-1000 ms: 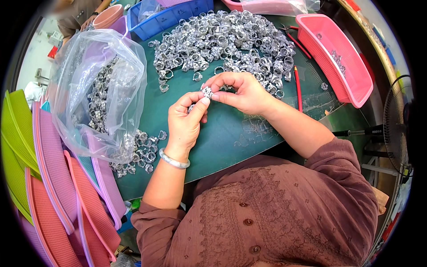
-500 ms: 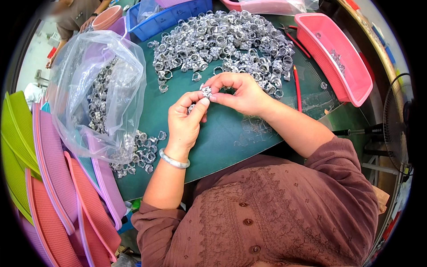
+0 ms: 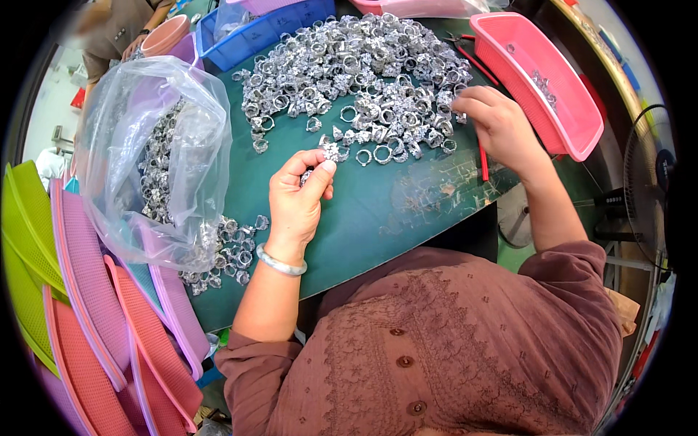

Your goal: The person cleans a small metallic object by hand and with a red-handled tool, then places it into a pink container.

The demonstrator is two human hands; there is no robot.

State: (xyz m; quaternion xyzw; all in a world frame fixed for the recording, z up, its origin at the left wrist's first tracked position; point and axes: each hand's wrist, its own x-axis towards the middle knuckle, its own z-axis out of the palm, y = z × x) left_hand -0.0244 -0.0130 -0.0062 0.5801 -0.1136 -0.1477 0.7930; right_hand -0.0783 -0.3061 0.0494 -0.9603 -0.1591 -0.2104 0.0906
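Observation:
My left hand (image 3: pixel 299 192) pinches a silvery ring (image 3: pixel 331 152) with a clustered, stone-like top between thumb and fingertips. Another ring (image 3: pixel 306 176) shows inside its curled fingers. Over the right edge of a big heap of similar rings (image 3: pixel 356 65), my right hand (image 3: pixel 502 127) has its fingers bent together, tips close to the heap. What those fingertips hold, if anything, is too small to make out. A red tool handle (image 3: pixel 484 166) sticks out below the right hand, its upper part hidden. Several loose rings (image 3: pixel 382 153) lie at the near edge of the heap.
A pink basket (image 3: pixel 582 145) holding some rings stands at right, beside red-handled pliers (image 3: pixel 476 62). At left, a clear plastic bag (image 3: pixel 207 145) of rings lies near stacked colored baskets (image 3: pixel 87 291). A blue bin (image 3: pixel 247 47) stands behind. Another person's hand (image 3: pixel 134 47) shows far left.
My right hand has left the ring at my left fingertips and moved right to the heap's edge. My left hand stays nearly in place, still pinching the ring. The view has shifted slightly.

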